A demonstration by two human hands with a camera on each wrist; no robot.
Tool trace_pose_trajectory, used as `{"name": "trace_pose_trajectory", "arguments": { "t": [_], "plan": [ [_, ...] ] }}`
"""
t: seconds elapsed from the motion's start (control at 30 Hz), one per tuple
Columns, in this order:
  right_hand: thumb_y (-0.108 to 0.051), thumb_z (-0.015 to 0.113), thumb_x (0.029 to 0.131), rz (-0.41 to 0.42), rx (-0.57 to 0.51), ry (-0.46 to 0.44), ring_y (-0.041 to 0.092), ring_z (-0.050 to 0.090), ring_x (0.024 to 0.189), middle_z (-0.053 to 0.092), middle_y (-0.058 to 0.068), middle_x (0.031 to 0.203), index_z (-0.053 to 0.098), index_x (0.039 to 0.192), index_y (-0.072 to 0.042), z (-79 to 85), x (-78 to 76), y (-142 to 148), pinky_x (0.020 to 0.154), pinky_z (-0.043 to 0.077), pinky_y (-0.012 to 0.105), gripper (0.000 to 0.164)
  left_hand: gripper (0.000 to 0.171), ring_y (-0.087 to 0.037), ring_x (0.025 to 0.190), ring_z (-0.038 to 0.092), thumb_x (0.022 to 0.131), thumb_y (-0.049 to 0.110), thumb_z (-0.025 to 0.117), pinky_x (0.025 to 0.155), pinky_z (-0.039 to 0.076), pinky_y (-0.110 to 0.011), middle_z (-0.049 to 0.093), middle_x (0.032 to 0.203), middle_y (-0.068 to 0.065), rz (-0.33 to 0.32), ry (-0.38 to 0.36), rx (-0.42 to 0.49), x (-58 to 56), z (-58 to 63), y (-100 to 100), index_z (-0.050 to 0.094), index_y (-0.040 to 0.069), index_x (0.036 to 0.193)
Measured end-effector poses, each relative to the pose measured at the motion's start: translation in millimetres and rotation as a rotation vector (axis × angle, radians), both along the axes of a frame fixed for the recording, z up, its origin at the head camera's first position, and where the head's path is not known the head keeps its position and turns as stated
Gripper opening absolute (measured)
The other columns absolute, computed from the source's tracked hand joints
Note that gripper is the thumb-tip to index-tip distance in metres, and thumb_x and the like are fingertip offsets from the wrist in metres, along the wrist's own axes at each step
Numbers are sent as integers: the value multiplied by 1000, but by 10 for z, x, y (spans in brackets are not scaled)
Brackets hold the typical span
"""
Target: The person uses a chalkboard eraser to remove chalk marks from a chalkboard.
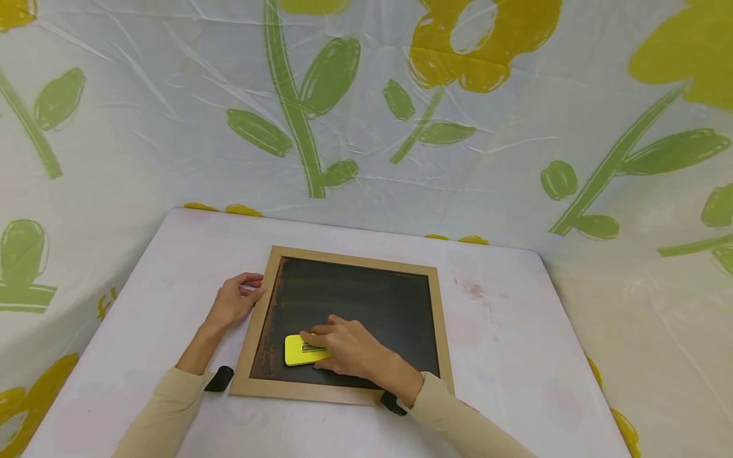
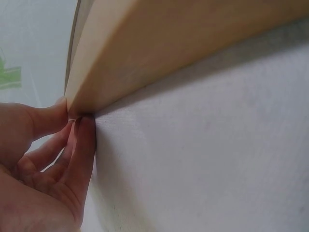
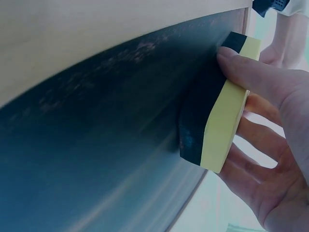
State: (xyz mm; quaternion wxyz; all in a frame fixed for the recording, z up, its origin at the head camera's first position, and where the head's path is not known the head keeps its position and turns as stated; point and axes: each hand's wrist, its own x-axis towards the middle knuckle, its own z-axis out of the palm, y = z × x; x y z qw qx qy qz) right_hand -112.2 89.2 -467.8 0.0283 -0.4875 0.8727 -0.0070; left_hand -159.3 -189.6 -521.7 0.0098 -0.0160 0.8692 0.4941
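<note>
A chalkboard (image 1: pixel 355 305) with a light wooden frame lies flat on the table. On its dark surface, near the lower left, is a yellow eraser (image 1: pixel 296 350) with black print on top and a black underside. My right hand (image 1: pixel 352 348) grips that eraser, thumb along the near side and fingers over the far side. The right wrist view shows the eraser (image 3: pixel 224 125) with its black face against the board. My left hand (image 1: pixel 235 302) is at the frame's left side; its thumb and fingertips pinch the wooden edge (image 2: pixel 89 92).
A white table (image 1: pixel 498 331) with faint coloured smudges extends around the board. Reddish marks (image 1: pixel 474 290) lie to the board's right. Reddish chalk residue (image 1: pixel 268 356) streaks the board's left margin. A flower-printed cloth (image 1: pixel 366 127) hangs behind and at both sides.
</note>
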Motion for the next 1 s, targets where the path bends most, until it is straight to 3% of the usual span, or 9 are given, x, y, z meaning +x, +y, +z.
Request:
{"name": "trace_pose_trajectory", "arguments": {
  "t": [0.53,1.0],
  "plan": [
    [-42,83,86,-42,1,-12,14,56,89,70,0,130,64,142,-20,16,17,347,61,42,14,63,35,-40,99,67,100,7,67,72,51,-27,67,116,-28,3,24,10,-7,4,-9,61,-12,129],
    [-38,86,84,-94,-58,-43,15,56,88,72,3,127,67,139,-16,-3,54,745,63,45,16,62,35,-41,102,67,100,9,66,74,52,-31,67,117,-28,3,13,9,0,8,-2,61,-11,129]
  ]
}}
